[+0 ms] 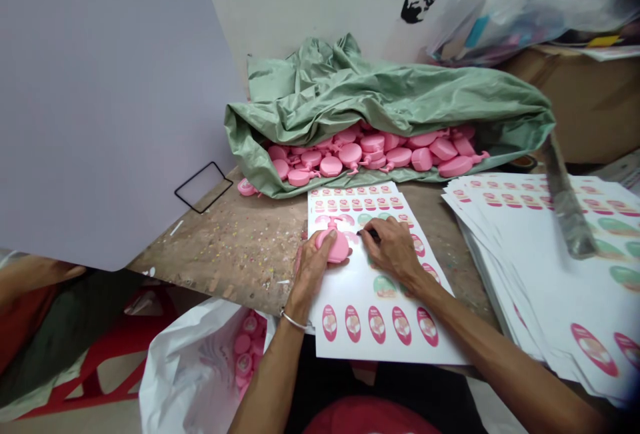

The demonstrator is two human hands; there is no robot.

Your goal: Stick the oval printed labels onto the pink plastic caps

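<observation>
My left hand (311, 264) grips a round, flat pink plastic bottle (336, 247) with a narrow spout pointing away from me. It is held just over a white sheet of printed stickers (350, 344). My right hand (393, 247) is closed on a small dark pointed tool (371, 234), its tip close to the sheet beside the bottle. The fingers hide most of the tool, so its kind is unclear. Pink oval stickers (377, 324) line the near edge of the sheet, and green ones (384, 286) lie partly under my right wrist.
A green sack (390, 101) spilling pink bottles (350, 154) lies behind the sheet. More sticker sheets (530, 274) are piled at right under a metal strip (570, 201). A white bag (185, 361) holds pink pieces below left. Another person's hand (40, 274) shows beyond the pale panel (110, 101).
</observation>
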